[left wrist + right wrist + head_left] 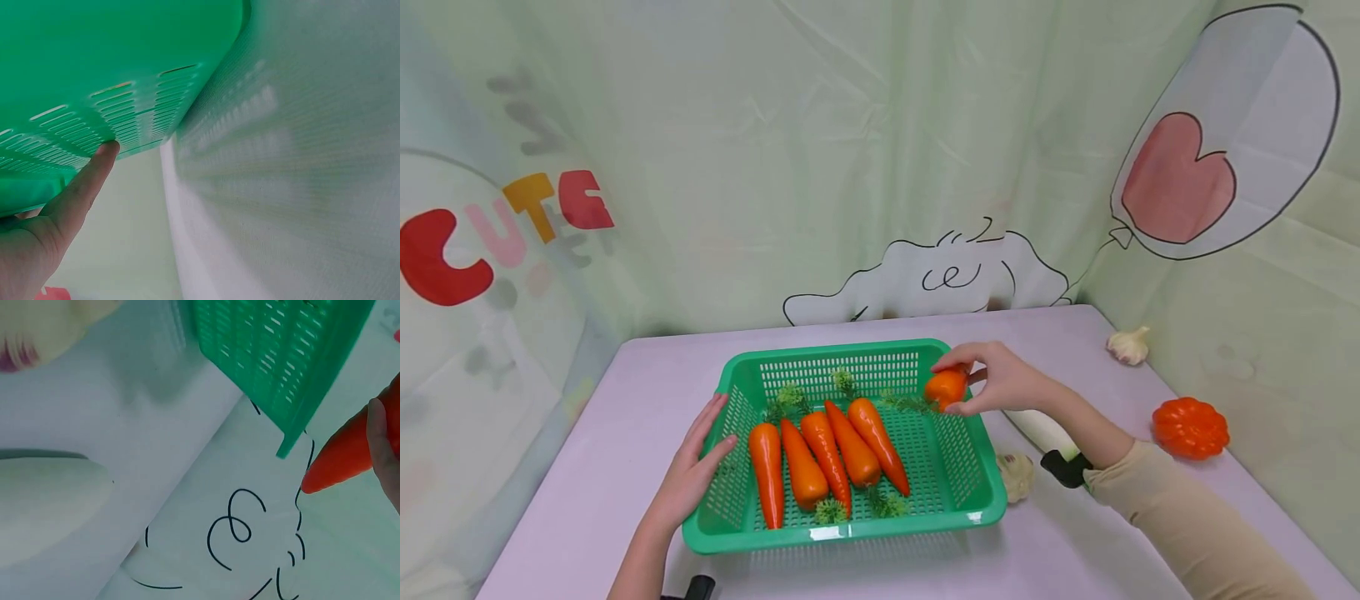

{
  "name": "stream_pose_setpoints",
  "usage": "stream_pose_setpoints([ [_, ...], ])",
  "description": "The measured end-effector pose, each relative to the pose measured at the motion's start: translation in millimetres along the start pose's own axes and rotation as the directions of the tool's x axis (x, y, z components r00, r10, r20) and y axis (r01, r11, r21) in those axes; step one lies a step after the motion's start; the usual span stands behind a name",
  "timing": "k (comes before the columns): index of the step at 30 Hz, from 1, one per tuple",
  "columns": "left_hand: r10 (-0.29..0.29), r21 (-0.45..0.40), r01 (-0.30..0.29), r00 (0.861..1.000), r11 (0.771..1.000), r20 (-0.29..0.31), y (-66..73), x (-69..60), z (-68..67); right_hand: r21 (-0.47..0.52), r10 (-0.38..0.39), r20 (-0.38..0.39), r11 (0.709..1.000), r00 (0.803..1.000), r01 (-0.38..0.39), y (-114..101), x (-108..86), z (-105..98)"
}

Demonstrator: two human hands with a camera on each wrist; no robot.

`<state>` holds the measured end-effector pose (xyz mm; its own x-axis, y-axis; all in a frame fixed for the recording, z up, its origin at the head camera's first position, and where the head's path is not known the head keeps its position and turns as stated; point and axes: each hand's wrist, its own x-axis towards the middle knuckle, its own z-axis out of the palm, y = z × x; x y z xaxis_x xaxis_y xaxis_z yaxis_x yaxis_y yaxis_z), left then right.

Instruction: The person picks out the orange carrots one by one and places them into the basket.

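A green plastic basket stands on the table with several orange carrots with leafy green tops lying in it. At its left side my left hand touches the rim and wall with extended fingers. In the left wrist view, a finger lies against the slotted outer wall. Over the basket's far right corner, my right hand grips another orange carrot between thumb and fingers. The right wrist view shows the tapered end of this carrot beside the basket's edge.
A garlic bulb lies just right of the basket. Under the right forearm is a long white vegetable. Farther right are another garlic bulb and an orange pumpkin. Printed curtains hang behind the table.
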<state>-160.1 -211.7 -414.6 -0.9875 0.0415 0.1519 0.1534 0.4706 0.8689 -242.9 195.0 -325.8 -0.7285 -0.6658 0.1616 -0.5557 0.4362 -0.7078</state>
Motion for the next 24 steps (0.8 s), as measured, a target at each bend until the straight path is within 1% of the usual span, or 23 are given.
stream_pose_setpoints([
  [6,0.0,0.0,0.0,1.0,1.0,-0.003,-0.7,0.1,0.0,-0.01,-0.031,0.064,0.999,0.997,0.032,2,7.8,13],
  [12,0.004,0.003,-0.004,1.0,1.0,-0.003,-0.4,-0.3,-0.2,-0.068,-0.069,0.132,0.995,0.989,0.078,4,13.4,27],
  [17,0.001,0.001,-0.001,1.0,1.0,-0.003,0.3,-0.1,-0.2,-0.119,-0.06,0.214,0.989,0.975,0.087,2,16.8,39],
  [24,-0.011,-0.002,0.011,1.0,1.0,-0.004,-1.8,0.2,0.5,-0.144,-0.032,0.301,0.986,0.953,0.079,5,22.0,52],
])
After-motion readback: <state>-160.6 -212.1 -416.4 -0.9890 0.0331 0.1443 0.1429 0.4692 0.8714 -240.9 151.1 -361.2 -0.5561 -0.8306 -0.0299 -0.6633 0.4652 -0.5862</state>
